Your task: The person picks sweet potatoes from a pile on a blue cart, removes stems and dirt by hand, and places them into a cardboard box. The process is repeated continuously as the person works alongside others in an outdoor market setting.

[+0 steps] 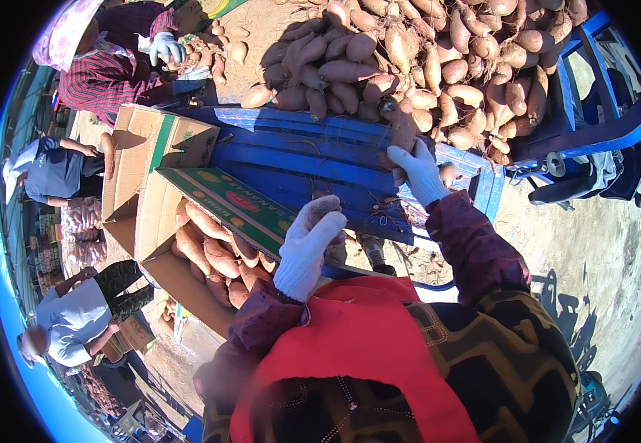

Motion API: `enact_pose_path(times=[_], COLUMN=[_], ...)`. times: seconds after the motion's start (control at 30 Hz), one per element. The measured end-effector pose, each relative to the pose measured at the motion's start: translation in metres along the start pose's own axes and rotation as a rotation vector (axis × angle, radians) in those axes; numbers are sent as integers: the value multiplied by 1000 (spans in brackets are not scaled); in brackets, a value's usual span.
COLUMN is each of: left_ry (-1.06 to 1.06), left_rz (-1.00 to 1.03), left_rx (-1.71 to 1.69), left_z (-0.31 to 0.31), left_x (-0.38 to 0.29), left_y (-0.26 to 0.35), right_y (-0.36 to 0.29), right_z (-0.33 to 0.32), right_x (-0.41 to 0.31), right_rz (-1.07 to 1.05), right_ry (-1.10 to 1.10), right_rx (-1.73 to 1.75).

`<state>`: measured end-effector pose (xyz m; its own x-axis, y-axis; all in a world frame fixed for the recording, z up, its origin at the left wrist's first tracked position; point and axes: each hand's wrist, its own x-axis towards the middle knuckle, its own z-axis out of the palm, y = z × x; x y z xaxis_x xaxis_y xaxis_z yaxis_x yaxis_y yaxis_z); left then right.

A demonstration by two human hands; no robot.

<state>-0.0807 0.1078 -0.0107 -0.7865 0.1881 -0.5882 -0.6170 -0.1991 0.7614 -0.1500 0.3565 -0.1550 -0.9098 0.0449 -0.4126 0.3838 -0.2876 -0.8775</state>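
Observation:
My right hand (420, 169), in a white knit glove, grips a long sweet potato (404, 128) with thin roots, over the blue metal truck bed (320, 147). The sweet potato's far end reaches the edge of a large heap of sweet potatoes (448, 91). My left hand (309, 246), also gloved, hovers near the raised green flap (231, 202) of a cardboard box, fingers curled. Its soiled palm side is partly hidden, so I cannot tell whether anything is in it. Sweet potatoes (220, 257) fill much of the box, left of my left hand.
A second open cardboard box (173, 135) adjoins the filled one. Across the bed, a person in a checked shirt (115, 83) handles sweet potatoes with gloved hands. Two people (76, 318) stand at the left. A blue metal rail (608, 130) borders the heap at right.

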Motion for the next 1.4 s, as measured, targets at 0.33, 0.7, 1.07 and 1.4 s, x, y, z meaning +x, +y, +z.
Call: enact_pose_path(times=[0.33, 0.7, 1.07, 1.4], left_ry=[-4, -95, 234, 726], left_rz=[21, 193, 263, 343], left_rx=[735, 847, -550, -150], left_z=[31, 17, -74, -254], left_x=[31, -8, -48, -112], left_y=[-5, -13, 12, -17], right_y=[-25, -67, 60, 106], right_z=[40, 56, -1, -57], right_x=[-130, -97, -69, -95], right_rz=[80, 49, -39, 259], right_ry=[-288, -177, -9, -79], right_rx=[116, -119, -809, -809])
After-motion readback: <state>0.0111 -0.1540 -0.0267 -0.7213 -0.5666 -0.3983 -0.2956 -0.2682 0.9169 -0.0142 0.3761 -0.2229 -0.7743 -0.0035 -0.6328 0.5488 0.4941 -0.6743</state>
